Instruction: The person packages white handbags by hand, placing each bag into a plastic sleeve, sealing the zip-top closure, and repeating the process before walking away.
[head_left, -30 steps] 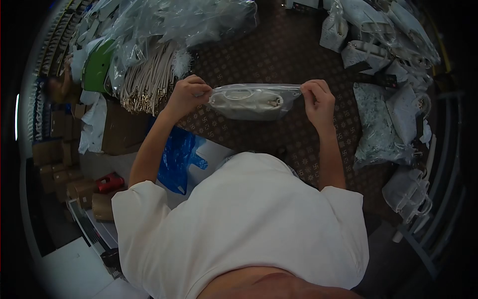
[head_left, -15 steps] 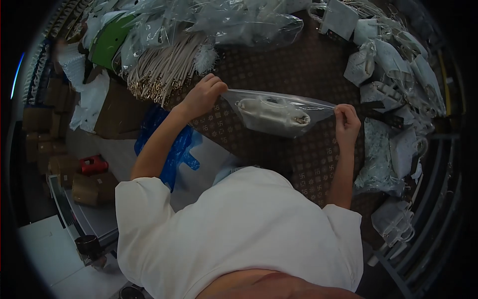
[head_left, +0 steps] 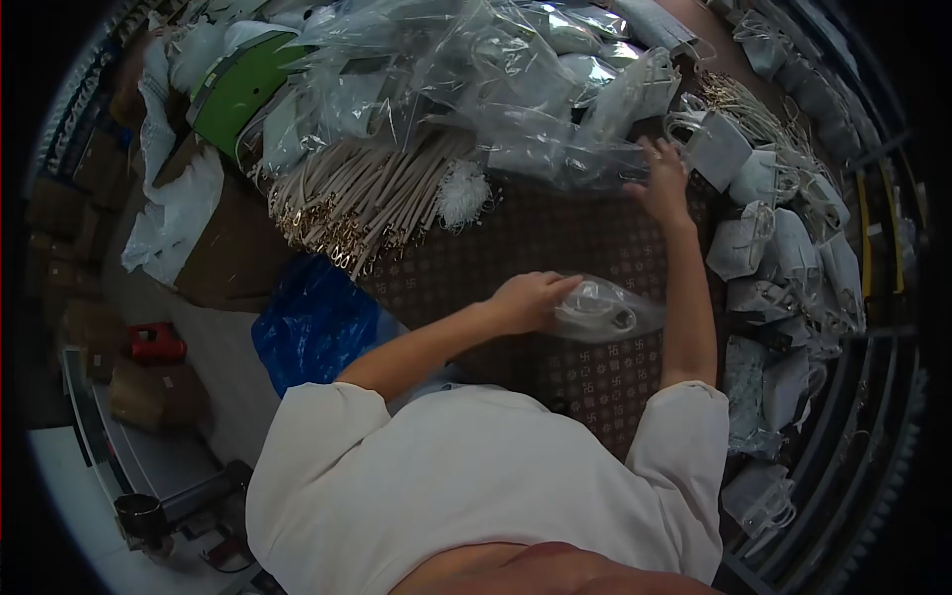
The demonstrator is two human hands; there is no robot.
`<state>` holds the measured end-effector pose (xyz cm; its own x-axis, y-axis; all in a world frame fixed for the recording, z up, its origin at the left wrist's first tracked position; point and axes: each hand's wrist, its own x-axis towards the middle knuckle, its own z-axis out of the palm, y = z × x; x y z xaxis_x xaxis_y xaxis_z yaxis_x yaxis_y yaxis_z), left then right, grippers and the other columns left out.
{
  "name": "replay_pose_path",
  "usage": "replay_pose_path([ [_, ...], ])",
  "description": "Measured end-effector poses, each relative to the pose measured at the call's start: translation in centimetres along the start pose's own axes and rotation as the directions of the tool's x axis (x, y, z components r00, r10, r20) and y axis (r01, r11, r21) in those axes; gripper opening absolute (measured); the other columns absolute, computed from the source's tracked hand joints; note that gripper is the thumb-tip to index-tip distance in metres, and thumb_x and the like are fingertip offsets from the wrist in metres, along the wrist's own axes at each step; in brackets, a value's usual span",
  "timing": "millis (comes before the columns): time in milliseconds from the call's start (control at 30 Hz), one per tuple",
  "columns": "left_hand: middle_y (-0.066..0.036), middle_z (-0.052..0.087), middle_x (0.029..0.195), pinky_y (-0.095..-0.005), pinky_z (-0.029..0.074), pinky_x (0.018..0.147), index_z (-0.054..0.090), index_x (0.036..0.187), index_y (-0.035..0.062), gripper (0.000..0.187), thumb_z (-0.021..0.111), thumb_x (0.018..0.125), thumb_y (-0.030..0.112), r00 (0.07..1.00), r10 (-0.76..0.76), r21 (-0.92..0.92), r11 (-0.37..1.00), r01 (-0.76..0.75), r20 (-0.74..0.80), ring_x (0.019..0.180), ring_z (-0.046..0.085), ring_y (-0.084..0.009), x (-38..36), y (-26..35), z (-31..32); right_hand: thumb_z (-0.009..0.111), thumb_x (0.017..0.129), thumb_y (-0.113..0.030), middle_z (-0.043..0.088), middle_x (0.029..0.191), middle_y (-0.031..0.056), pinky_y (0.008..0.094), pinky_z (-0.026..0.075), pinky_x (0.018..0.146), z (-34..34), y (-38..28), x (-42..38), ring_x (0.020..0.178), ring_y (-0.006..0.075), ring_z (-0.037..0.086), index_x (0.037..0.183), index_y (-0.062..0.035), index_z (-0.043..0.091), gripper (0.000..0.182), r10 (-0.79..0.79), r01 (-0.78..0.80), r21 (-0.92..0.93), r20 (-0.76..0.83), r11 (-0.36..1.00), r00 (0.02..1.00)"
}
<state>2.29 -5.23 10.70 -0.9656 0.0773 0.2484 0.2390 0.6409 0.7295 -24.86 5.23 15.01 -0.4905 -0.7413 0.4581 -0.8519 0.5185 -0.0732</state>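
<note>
My left hand point(head_left: 531, 302) is closed on one end of a clear plastic bag point(head_left: 647, 315), low over the middle of the patterned brown surface. Inside that bag lies a small pale handbag point(head_left: 605, 319), blurred by the film. Farther forward, my right hand point(head_left: 662, 183) is stretched out with fingers apart, at the near right edge of a heap of clear plastic bags point(head_left: 565, 159). Whether its fingertips touch the film cannot be made out. A white handbag point(head_left: 719, 149) stands just to the right of this hand.
Beige straps with gold clasps point(head_left: 347, 213) lie in a bundle beside a tuft of white strings point(head_left: 462, 194). Several bagged white handbags point(head_left: 793, 243) line the right side. A green panel point(head_left: 238, 89), blue plastic point(head_left: 312, 322) and cardboard boxes point(head_left: 159, 395) are on the left.
My right hand has let go of the bag's edge and moved forward to the plastic heap. My left hand has brought the bagged handbag closer to my body. The view has shifted slightly.
</note>
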Motion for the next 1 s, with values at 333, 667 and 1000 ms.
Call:
replay_pose_path([
  [333, -0.010, 0.050, 0.069, -0.0341, 0.045, 0.058, 0.051, 0.077, 0.0022, 0.022, 0.066, 0.062, 0.003, 0.994, -0.074, 0.068, 0.995, 0.079, -0.076, 0.066, 0.055, -0.0261, 0.2, -2.1, -11.9, 0.064, 0.067, -0.009, 0.056, 0.087, 0.0184, 0.0367, 0.045, 0.066, -0.4, 5.2, -17.7, 0.077, 0.0305, 0.056, 0.083, 0.0008, 0.055, 0.021, 0.457, -0.578, 0.094, 0.517, 0.810, 0.724],
  [667, -0.002, 0.059, 0.074, -0.0229, 0.040, 0.047, 0.057, 0.084, 0.0039, 0.019, 0.068, 0.076, 0.017, 0.809, -0.392, -0.710, 0.702, -0.045, -0.439, 0.057, 0.053, -0.0081, 17.7, -6.8, -27.6, 0.073, 0.062, -0.032, 0.027, 0.135, 0.0216, 0.0443, 0.026, 0.099, 4.1, -3.8, -10.4, 0.126, 0.0379, 0.024, 0.132, -0.0079, 0.029, 0.086, 0.350, -0.393, 0.146, 0.252, 0.908, 0.902],
  [1000, -0.010, 0.059, 0.084, -0.0300, 0.046, 0.065, 0.054, 0.100, -0.0044, 0.033, 0.063, 0.074, 0.015, 0.786, -0.500, -0.424, 0.840, 0.339, -0.363, 0.071, 0.057, -0.0156, 26.8, -27.0, -16.2, 0.052, 0.079, -0.010, 0.043, 0.126, 0.0121, 0.0461, 0.027, 0.098, 8.7, -17.7, -28.5, 0.121, 0.0272, 0.036, 0.108, -0.0107, 0.057, 0.030, 0.643, -0.656, 0.109, 0.134, 0.747, 0.754],
])
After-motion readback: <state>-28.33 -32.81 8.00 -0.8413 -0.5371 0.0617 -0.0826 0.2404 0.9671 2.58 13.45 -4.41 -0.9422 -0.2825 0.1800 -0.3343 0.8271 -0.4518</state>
